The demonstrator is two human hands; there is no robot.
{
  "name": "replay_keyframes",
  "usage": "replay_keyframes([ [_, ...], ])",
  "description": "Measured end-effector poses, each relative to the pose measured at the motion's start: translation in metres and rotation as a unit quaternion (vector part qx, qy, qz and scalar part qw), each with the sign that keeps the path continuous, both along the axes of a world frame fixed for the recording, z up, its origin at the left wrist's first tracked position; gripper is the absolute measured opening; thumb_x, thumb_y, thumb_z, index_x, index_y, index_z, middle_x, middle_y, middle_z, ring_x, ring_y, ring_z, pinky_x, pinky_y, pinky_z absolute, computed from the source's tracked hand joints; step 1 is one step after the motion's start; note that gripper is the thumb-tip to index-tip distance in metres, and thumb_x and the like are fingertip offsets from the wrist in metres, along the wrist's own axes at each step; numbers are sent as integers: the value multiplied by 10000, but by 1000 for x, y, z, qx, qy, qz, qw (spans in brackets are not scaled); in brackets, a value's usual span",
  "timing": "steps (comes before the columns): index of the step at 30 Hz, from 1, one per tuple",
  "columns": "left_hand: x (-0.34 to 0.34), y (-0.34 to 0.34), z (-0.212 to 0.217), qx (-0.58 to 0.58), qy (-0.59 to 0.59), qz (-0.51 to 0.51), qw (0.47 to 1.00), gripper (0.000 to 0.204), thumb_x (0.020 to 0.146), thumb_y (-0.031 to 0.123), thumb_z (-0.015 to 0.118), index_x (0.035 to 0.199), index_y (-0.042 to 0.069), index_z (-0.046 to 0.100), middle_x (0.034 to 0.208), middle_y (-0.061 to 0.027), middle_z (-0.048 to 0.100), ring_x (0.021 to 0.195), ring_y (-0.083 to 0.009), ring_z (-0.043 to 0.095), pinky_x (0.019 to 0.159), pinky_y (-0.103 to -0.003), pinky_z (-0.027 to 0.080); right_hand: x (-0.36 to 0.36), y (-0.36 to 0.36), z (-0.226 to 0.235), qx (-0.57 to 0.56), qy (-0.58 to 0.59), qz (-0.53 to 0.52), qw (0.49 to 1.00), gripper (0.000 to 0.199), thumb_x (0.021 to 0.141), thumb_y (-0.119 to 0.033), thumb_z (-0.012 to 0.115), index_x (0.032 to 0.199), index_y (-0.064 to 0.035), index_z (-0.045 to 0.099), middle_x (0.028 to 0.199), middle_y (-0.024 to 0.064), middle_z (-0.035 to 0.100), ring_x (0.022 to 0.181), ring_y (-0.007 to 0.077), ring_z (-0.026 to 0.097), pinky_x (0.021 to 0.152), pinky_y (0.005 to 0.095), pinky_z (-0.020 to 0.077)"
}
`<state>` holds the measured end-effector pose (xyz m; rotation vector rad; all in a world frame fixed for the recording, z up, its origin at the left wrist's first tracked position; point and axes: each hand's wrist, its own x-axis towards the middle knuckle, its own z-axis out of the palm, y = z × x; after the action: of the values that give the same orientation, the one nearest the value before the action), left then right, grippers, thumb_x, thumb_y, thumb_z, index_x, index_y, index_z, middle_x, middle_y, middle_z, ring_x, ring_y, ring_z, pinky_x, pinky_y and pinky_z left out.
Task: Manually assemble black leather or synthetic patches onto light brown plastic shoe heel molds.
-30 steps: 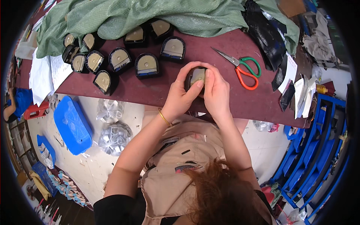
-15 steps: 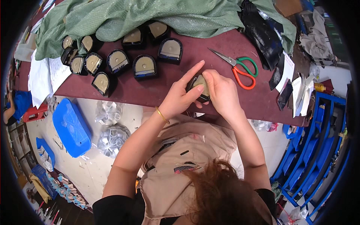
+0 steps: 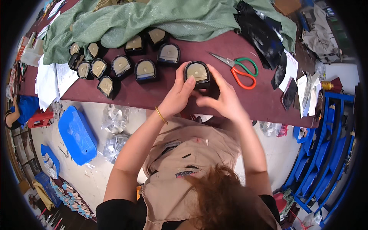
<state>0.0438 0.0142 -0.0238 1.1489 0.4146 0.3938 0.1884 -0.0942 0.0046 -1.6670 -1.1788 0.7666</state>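
Black pad (image 3: 197,74), tan face up, rounded end away

We find clear crumpled plastic bags (image 3: 115,117) on the floor below the table edge, a second bunch (image 3: 114,143) lying just beneath the first, beside a blue plastic lid (image 3: 78,135). Another clear bag (image 3: 268,128) hangs under the table's right end. White paper sheets (image 3: 53,78) lie at the table's left end (their print is too small to tell), and a white slip (image 3: 291,69) sits to the right, among black pieces. We see no screens or signs.
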Motion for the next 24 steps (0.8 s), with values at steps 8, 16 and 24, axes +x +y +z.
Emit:
replay_keyframes([
  [8, 18, 49, 50, 437, 148, -62, 885, 253, 882, 215, 574, 926, -11, 678, 795, -197, 634, 794, -311, 625, 757, -367, 491, -12, -18, -35, 12, -230, -97, 968, 631, 721, -221, 777, 1274, -47, 527, 1297, 169, 546, 1252, 277, 472, 1096, 443, 249],
  [16, 21, 63, 40, 337, 176, -98, 920, 206, 707, 22, 677, 911, -7, 682, 790, -125, 687, 700, -198, 667, 667, -301, 526, -14, -16, -33, 24, -250, -97, 963, 613, 720, -251, 777, 1250, -42, 550, 1263, 158, 574, 1240, 260, 490, 1091, 429, 257],
  [24, -6, 3, 5, 208, 138, 51, 967, 514, 781, -27, 599, 1278, 22, 475, 1223, -73, 502, 1130, -160, 487, 915, -271, 443, -8, -16, -26, -3, -246, -71, 967, 630, 713, -254, 784, 1254, -37, 546, 1261, 177, 570, 1241, 275, 490, 1087, 437, 278],
])
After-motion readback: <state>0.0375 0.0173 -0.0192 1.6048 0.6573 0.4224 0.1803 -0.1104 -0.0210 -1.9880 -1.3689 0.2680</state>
